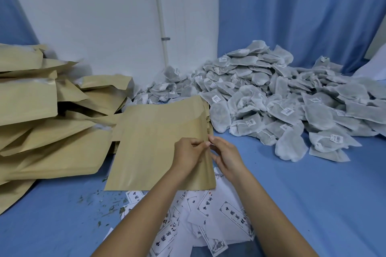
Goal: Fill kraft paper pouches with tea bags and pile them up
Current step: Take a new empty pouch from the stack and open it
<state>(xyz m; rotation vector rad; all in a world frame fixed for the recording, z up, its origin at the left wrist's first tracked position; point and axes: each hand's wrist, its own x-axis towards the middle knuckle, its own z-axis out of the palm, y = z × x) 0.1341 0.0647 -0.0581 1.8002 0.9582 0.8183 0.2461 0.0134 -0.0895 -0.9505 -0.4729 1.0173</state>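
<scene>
Blue cloth covers the work surface (302,194), set against a white wall and blue curtains. 1 flat kraft paper pouch (150,144) lies at centre, its long axis running away from the person. The left hand (188,154) and right hand (227,156) both pinch its right edge. The tea bag heap (271,100) lies right of and beyond that grip, nearer the right hand. The pile of bulging pouches (41,121) sits far left.

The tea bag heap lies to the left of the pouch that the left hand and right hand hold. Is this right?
No. The head view shows the tea bag heap to the right of the pouch that the left hand and right hand hold.
</scene>
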